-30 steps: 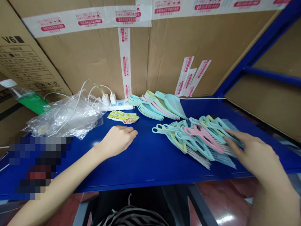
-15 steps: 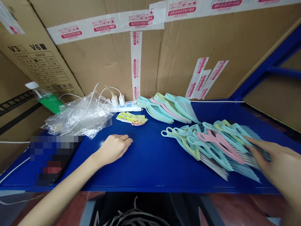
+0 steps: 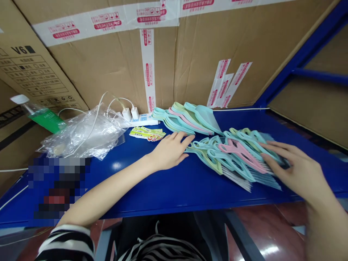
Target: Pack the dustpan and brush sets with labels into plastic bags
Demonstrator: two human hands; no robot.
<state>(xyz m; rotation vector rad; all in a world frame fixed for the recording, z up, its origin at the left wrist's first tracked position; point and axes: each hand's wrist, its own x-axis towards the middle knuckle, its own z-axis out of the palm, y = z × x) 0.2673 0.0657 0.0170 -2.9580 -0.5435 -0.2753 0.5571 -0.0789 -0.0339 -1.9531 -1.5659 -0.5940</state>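
Several hand brushes in light blue, pale green and pink lie in an overlapping pile (image 3: 236,156) on the blue tabletop, handles mostly to the left and bristles to the right. My left hand (image 3: 172,150) is open, fingers stretched out, with its fingertips beside the ring ends of the leftmost handles. At the pile's right end, my right hand (image 3: 296,166) has thumb and fingers apart around the rightmost brushes; its palm side and part of those brushes are hidden. Behind the pile lies a row of dustpans (image 3: 187,117), also light blue, green and pink.
A power strip (image 3: 144,119) with white chargers stands against the cardboard wall (image 3: 108,61). Label strips (image 3: 146,133) lie before it. On the left are crumpled clear plastic bags (image 3: 87,130), a bottle with a green label (image 3: 46,117) and white cables. A blue frame post borders the right.
My left hand has moved right to the brush handles, and its curled fingers have stretched out. My right hand has shifted left over the brushes. The view has turned slightly right.
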